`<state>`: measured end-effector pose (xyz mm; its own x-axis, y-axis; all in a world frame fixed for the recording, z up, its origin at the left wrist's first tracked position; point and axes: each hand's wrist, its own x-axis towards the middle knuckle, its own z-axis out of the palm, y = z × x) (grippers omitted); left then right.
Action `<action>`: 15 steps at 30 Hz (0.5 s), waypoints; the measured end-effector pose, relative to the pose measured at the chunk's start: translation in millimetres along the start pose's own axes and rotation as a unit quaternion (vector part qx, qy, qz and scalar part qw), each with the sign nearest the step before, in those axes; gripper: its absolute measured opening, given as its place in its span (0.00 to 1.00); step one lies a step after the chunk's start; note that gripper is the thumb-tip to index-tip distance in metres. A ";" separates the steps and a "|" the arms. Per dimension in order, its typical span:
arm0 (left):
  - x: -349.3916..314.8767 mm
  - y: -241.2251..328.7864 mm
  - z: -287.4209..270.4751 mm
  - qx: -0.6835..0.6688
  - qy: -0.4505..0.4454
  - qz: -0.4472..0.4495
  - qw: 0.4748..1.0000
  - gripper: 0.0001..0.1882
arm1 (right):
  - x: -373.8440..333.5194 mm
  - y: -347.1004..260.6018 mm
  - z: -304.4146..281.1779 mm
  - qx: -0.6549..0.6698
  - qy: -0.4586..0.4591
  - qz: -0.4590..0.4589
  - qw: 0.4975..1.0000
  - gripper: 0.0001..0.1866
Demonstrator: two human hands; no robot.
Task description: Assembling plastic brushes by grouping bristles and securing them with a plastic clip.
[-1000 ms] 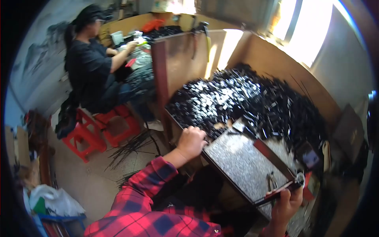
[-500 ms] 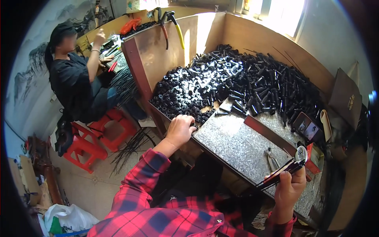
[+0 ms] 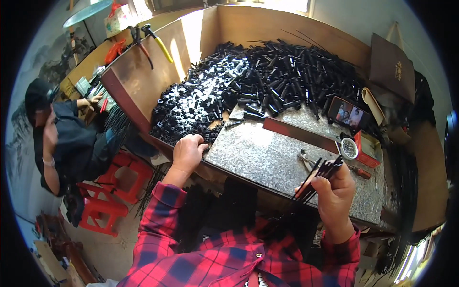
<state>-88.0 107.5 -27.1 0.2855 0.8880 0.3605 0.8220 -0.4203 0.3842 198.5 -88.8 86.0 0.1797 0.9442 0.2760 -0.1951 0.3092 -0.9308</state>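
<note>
My right hand [image 3: 334, 197] is closed around a bundle of thin black rods [image 3: 321, 178], held tilted above the near edge of the speckled tabletop [image 3: 253, 165]. My left hand [image 3: 188, 152] rests at the table's front left edge, beside a heap of small black ring-like parts [image 3: 179, 117]. Its fingers are curled together; what they pinch, if anything, is hidden. Behind the bare strip of tabletop lies a pile of black tubes [image 3: 291, 79]. Pliers [image 3: 306, 160] lie just beyond the rods in my right hand.
A dark red bar [image 3: 299, 135] crosses the tabletop. To its right are a round white cup [image 3: 349, 148], a red box [image 3: 367, 148] and a propped phone [image 3: 348, 115]. Cutters [image 3: 158, 44] hang on the wooden partition. At left, a person [image 3: 71, 131] sits near red stools [image 3: 103, 213].
The view has shifted to the right. The bundle in my right hand has tipped more upright and moved away from the cup. The other person has lowered one arm and leans lower.
</note>
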 end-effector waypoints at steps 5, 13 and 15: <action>3.3 3.4 1.5 0.061 0.001 -0.053 0.997 0.12 | -1.3 1.1 -1.1 0.014 -0.016 0.002 1.000 0.09; 17.3 73.2 -45.2 -0.623 -0.031 -0.062 0.780 0.09 | 4.5 5.5 2.4 0.017 -0.027 0.028 0.999 0.09; 18.7 99.5 -52.6 -0.712 -0.072 -0.025 0.698 0.11 | 9.3 5.7 8.5 0.009 -0.052 0.038 0.998 0.09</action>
<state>-26.8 72.4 62.6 0.4046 0.8746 0.2672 -0.4607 -0.0575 0.8857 190.9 -77.2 85.4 0.0634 0.9713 0.2293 -0.2214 0.2377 -0.9458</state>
